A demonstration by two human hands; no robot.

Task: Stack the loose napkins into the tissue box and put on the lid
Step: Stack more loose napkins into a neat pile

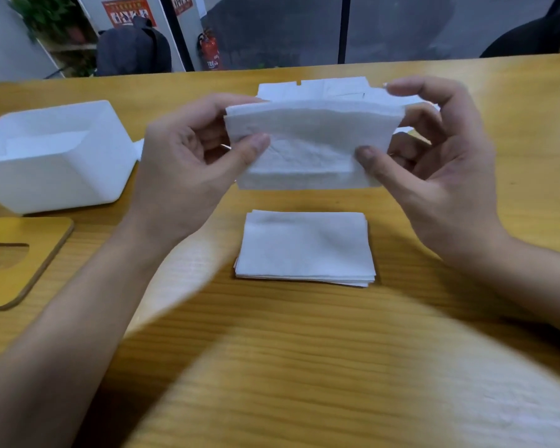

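Note:
Both hands hold up a folded white napkin (307, 147) above the table. My left hand (188, 156) pinches its left end between thumb and fingers, and my right hand (434, 150) pinches its right end. A neat stack of folded napkins (304, 250) lies on the table right below it. More loose white napkins (320, 88) lie flat behind the hands. The open white tissue box (55, 176) stands at the left with some white napkins inside. Its wooden lid (42, 253), with a slot cut in it, lies flat in front of the box.
The wooden table (304, 367) stretches toward me below the stack. A person in dark clothing (530, 30) sits across the table at the far right. A dark backpack (133, 50) and a red fire extinguisher (209, 50) stand beyond the far edge.

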